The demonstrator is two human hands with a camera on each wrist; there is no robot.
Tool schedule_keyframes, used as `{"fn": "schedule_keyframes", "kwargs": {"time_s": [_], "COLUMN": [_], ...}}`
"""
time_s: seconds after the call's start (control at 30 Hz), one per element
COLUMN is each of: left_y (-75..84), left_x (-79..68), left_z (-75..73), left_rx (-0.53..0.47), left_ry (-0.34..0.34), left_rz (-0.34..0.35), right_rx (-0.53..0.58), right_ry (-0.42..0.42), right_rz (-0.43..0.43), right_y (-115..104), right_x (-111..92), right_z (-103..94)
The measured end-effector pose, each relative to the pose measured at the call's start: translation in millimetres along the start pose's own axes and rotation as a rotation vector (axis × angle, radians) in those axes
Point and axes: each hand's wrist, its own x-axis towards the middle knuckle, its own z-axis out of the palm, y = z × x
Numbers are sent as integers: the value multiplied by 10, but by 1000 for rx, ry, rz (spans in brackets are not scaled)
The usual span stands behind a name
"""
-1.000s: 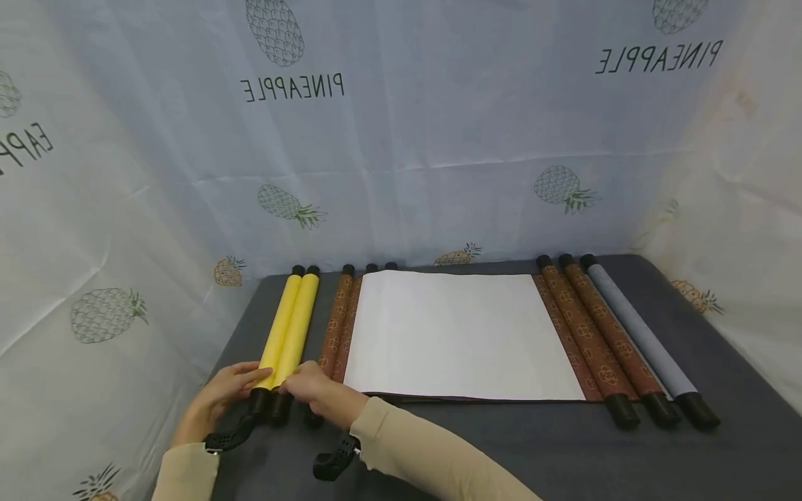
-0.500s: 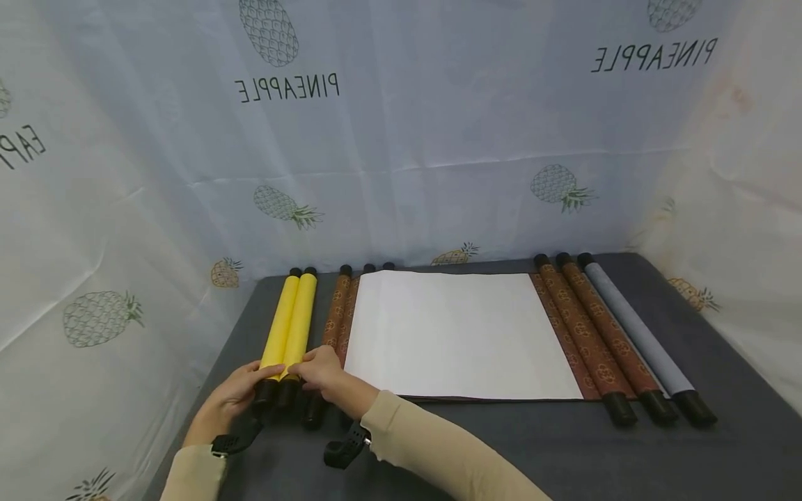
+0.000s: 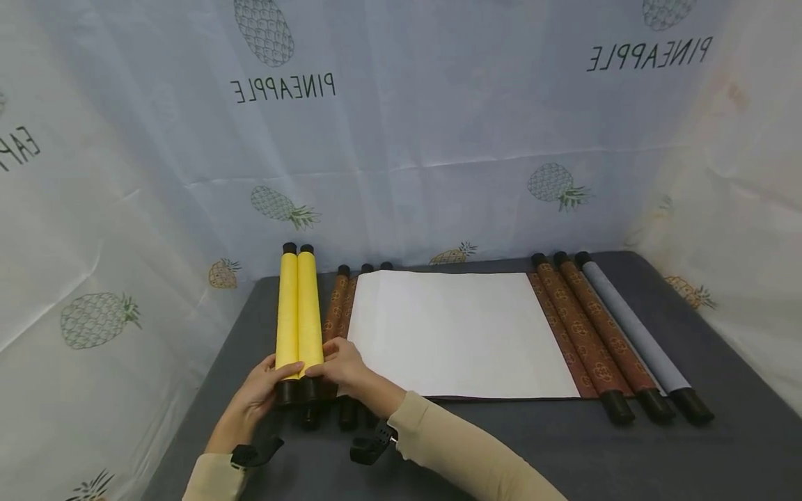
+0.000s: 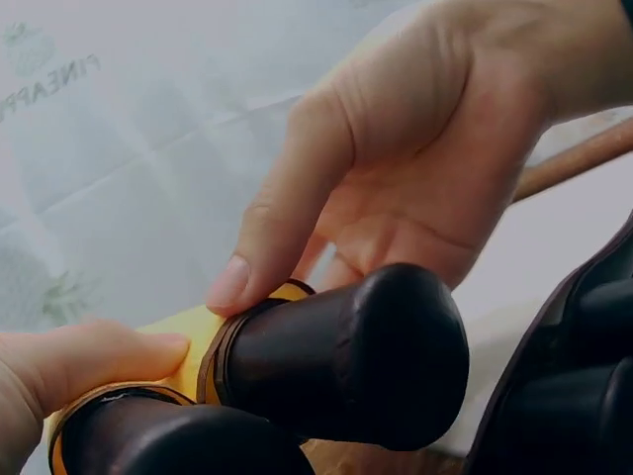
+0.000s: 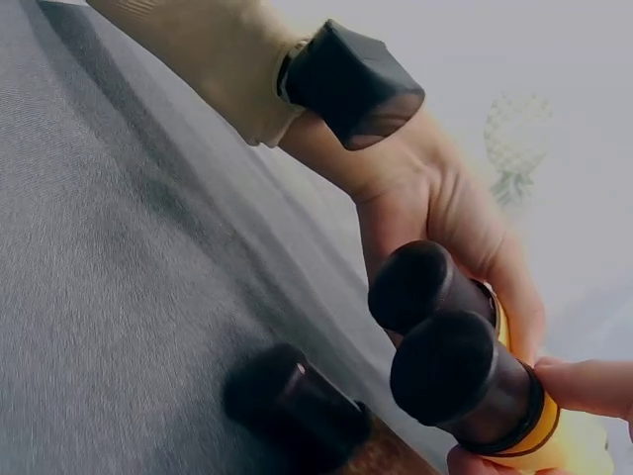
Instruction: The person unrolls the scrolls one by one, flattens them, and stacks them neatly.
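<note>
A yellow scroll with two rolled sides, the left roll (image 3: pixel 287 313) and the right roll (image 3: pixel 310 303), is raised at the left of the table, its far ends overlapping the backdrop. My left hand (image 3: pixel 258 390) grips the near end of the left roll, thumb on top. My right hand (image 3: pixel 346 367) holds the near end of the right roll the same way. The rolls lie side by side, with black end knobs (image 5: pixel 445 371) pointing toward me. In the left wrist view my right thumb (image 4: pixel 262 242) presses beside a knob. Fingers under the scroll are mostly hidden.
To the right lies an unrolled white sheet (image 3: pixel 464 334) with brown patterned rolls (image 3: pixel 573 316) along its right side. Another brown roll (image 3: pixel 336 303) lies to its left, partly behind my right hand. A grey roll (image 3: pixel 633 323) is farthest right on the dark table (image 3: pixel 476 445). Pineapple-print cloth surrounds it.
Both hands have moved right and lifted the yellow scroll; its far ends have risen against the backdrop. My right hand has shifted to a thumb-on-top hold. The other scrolls have stayed put.
</note>
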Motion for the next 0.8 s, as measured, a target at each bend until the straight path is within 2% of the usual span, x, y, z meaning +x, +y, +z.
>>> {"fn": "schedule_keyframes", "kwargs": {"time_s": [0.33,0.53,0.8], "left_y": [163,273,392], "left_x": [-13,18,70], "left_z": [317,512,814], "left_rx": [-5,-4,6], "left_ry": [14,-17,-32], "left_rz": [89,146,231], "right_rx": [-3,-22,-64], "right_ry": [-16,-14,-11], "right_rz": [-53,-83,-173], "right_y": [-66,-73,-77], "right_x": [-116,-144,-187], "right_z": [-342,-572,-909]}}
